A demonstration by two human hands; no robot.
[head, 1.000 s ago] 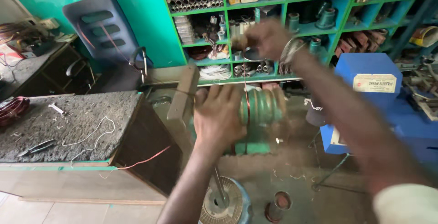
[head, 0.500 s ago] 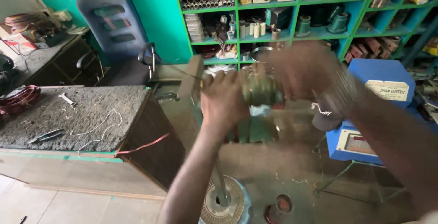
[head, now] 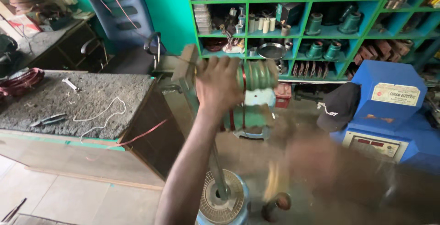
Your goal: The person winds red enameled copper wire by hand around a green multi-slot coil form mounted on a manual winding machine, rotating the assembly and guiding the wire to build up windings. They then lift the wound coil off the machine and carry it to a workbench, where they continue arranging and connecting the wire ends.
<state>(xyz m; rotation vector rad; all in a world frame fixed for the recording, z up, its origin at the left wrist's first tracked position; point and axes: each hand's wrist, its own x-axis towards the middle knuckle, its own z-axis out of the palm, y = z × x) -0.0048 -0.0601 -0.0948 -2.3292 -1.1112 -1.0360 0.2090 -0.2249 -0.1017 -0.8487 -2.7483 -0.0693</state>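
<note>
Gripping the green winding machine (head: 250,101) from behind, the person's left hand (head: 219,87) is raised in the middle of the view, fingers curled over the machine's upper part beside its ribbed green drum (head: 259,74), where a band of reddish wire shows. The right hand (head: 321,161) is a blur low on the right, below the machine, and whether it is open, closed or holding anything cannot be told. The machine stands on a stand in front of a green shelf unit (head: 293,32) stocked with metal tubes, small cans and dark parts. A wire spool (head: 222,202) sits on the floor directly under the left forearm, with a thin rod rising from its centre. To the left, a grey-topped workbench (head: 68,101) carries pliers (head: 48,120), a loose white cord (head: 105,112) and a coil of reddish wire (head: 20,80) at its far edge. A blue chair (head: 121,14) stands behind the bench. On the right, a black cap (head: 339,105) hangs against a blue metal cabinet (head: 394,110).
</note>
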